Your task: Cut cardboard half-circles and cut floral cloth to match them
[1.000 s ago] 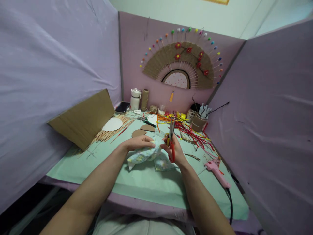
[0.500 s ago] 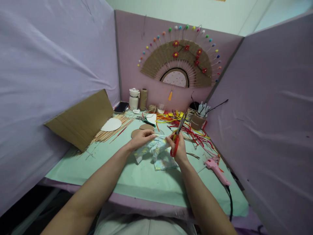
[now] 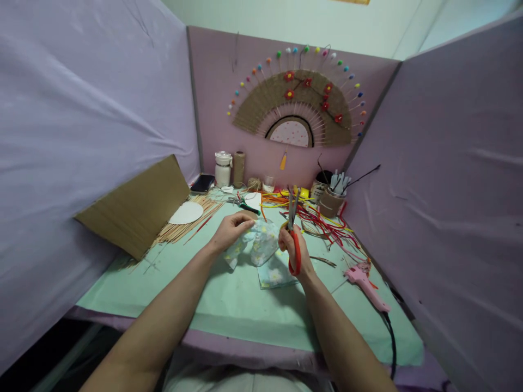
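My left hand [image 3: 232,231] pinches the top edge of a light blue floral cloth [image 3: 262,243], which hangs crumpled above the table. In my right hand [image 3: 298,251] are scissors [image 3: 294,239] with red and yellow handles, their blades pointing up and slightly parted. The right fingers are curled round the handles close to the cloth's right side; whether they touch it I cannot tell. Beneath lies a flat piece of the same floral fabric [image 3: 275,275] on the green table cover [image 3: 229,305]. Cardboard pieces behind the left hand are mostly hidden.
A pink glue gun [image 3: 368,286] lies at the right with its cord over the edge. Red and yellow pipe cleaners [image 3: 327,228] spread behind my right hand. Green-handled pliers [image 3: 248,207] rest at the back. A cardboard sheet [image 3: 139,204] leans at left over thin sticks [image 3: 174,233].
My hands have moved apart, the left one rising slightly with the cloth. The cloth now hangs more loosely from the left hand. The scissors tilted right, then came back nearly upright.
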Motion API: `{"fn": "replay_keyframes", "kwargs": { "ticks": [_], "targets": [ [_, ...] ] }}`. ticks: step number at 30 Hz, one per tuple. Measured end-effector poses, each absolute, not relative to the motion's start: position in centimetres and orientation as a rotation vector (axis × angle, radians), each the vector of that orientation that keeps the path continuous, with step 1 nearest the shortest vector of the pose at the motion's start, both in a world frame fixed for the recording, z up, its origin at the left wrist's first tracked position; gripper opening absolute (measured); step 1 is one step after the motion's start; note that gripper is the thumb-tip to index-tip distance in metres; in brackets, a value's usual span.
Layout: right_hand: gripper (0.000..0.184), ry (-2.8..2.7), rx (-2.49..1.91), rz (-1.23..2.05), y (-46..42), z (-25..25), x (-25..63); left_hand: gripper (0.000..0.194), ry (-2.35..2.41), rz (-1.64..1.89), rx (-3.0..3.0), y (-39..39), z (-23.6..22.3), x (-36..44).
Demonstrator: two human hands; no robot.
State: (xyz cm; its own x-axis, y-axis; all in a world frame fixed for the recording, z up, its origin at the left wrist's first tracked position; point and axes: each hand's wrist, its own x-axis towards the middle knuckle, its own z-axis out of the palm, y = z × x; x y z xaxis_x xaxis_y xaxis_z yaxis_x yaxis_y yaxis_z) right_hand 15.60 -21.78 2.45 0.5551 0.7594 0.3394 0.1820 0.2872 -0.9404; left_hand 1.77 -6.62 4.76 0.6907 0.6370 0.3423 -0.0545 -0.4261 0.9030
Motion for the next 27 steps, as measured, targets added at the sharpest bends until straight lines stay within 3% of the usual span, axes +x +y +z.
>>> {"fn": "replay_keyframes", "kwargs": {
  "ticks": [6,10,22,27],
  "targets": [
    [0.047,-0.982,-1.134,1.126,-22.4,2.7,13.6,0.025,0.475,0.959,1.902,-5.2,5.5,0.7],
    [0.051,-0.882,-1.161,1.363,-22.3,1.9,12.8,0.022,0.492,0.985,1.877,-4.4,5.6,0.4],
    [0.064,-1.183,-1.332,1.330,-23.1,2.6,11.9,0.024,0.667,1.041,1.611,-3.1,4.7,0.6],
    [0.062,-1.134,-1.361,1.368,-23.0,2.3,12.2,0.028,0.697,1.026,1.459,-3.1,4.8,0.7]
  ]
}}
